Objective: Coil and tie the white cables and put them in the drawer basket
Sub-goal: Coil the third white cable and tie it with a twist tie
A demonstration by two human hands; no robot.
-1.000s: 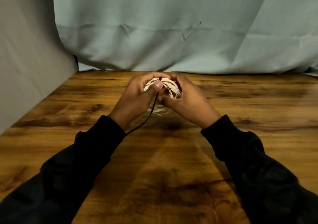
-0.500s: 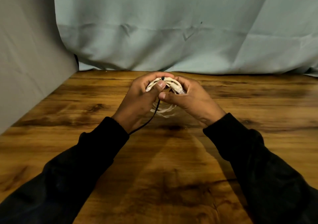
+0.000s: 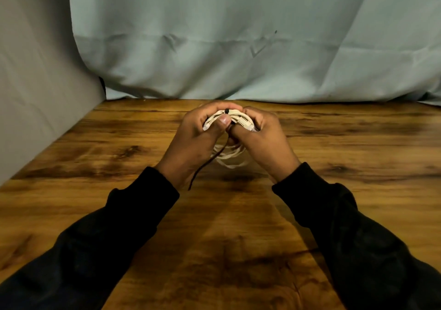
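White cable coil (image 3: 235, 119) sits up off the wooden tabletop (image 3: 358, 142), squeezed between my left hand (image 3: 198, 140) and right hand (image 3: 262, 140), fingers closed around it and its thin black tie (image 3: 205, 164), and I think it feels light, bendy and springy.

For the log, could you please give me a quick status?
Left hand and right hand shut on coiled white cable. Thin black tie dangling. Drawer basket unseen.
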